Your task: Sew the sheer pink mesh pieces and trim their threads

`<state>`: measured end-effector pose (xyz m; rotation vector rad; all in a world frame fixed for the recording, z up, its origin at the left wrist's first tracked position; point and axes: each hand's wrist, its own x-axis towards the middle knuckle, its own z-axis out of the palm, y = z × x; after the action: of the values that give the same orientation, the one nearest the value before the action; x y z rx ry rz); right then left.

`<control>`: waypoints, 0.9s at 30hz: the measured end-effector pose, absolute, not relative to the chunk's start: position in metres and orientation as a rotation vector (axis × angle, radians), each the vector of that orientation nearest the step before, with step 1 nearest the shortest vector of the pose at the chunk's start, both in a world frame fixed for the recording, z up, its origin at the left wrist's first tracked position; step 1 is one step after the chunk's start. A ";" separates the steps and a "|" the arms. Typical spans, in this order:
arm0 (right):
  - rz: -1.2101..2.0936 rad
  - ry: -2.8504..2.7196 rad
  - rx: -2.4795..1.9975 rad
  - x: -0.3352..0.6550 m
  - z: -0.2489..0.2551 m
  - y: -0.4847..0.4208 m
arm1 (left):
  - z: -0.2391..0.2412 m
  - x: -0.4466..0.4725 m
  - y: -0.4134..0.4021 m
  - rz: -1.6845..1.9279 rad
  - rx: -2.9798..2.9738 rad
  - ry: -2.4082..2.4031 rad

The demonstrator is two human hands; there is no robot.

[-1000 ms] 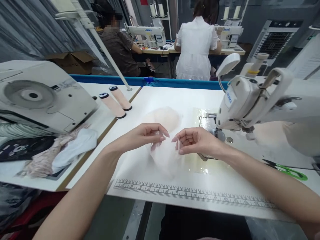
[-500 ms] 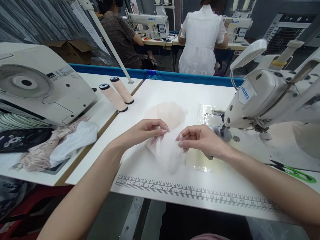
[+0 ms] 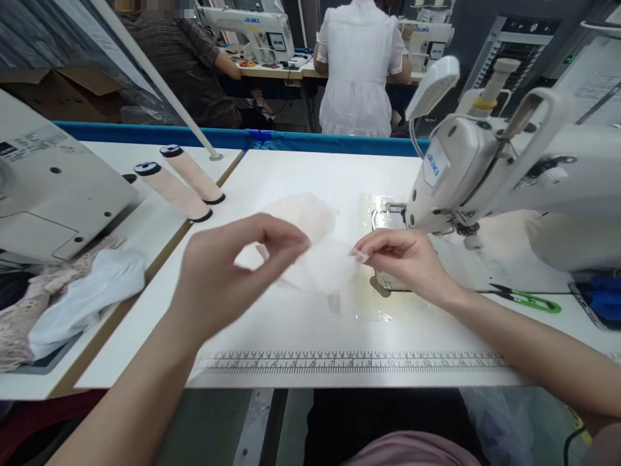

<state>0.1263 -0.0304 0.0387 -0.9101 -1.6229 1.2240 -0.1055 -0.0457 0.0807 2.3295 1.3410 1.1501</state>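
Observation:
A sheer white fabric piece [image 3: 330, 268] hangs between my two hands over the white table. My left hand [image 3: 237, 272], slightly blurred, is closed in a pinch at the fabric's left upper corner. Thumb and fingers of my right hand [image 3: 407, 259] pinch its right edge, close to the sewing machine's needle area. Behind it a pale peach sheer fabric piece [image 3: 305, 210] lies on the table, partly covered by the white one. To the right stands the white sewing machine [image 3: 451, 162].
Two peach thread cones [image 3: 177, 191] lie at the left. A printed ruler strip [image 3: 339, 364] runs along the front edge. Green-handled thread snips [image 3: 533, 299] rest at the right. Folded cloth [image 3: 92, 298] lies by another machine [image 3: 53, 181]. Two people sit at machines beyond.
The view has shifted, so the scene sits further left. My left hand has come up and nearer the camera. Both hands stay pinched, and the white fabric is now raised and spread between them.

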 end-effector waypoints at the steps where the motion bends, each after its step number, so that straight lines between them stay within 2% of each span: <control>1: 1.203 -1.607 -0.888 0.133 0.039 -0.036 | 0.085 -0.097 -0.057 1.109 2.535 1.222; 3: 1.186 -1.609 -0.858 0.148 0.036 -0.046 | 0.085 -0.080 -0.080 0.873 2.781 0.858; 6: 1.193 -1.619 -0.833 0.172 0.026 -0.061 | 0.067 -0.057 -0.102 0.580 2.746 0.509; 8: 1.189 -1.596 -0.844 0.187 0.018 -0.068 | 0.051 -0.047 -0.106 0.614 2.706 0.530; 11: 1.170 -1.565 -0.830 0.202 0.012 -0.074 | 0.036 -0.036 -0.093 0.807 2.551 0.867; 14: 1.162 -1.591 -0.776 0.209 0.012 -0.077 | 0.038 -0.025 -0.070 0.758 2.242 1.135; 20: 1.065 -1.715 -0.638 0.216 0.016 -0.077 | 0.049 -0.002 -0.038 0.315 1.721 0.920; 27: 1.008 -1.767 -0.647 0.222 0.016 -0.075 | 0.042 0.002 -0.034 0.413 1.400 0.860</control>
<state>0.2219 -0.0749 0.0157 -0.6473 -1.7672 1.0083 0.0018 -0.0340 0.0420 1.3996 0.8597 0.4129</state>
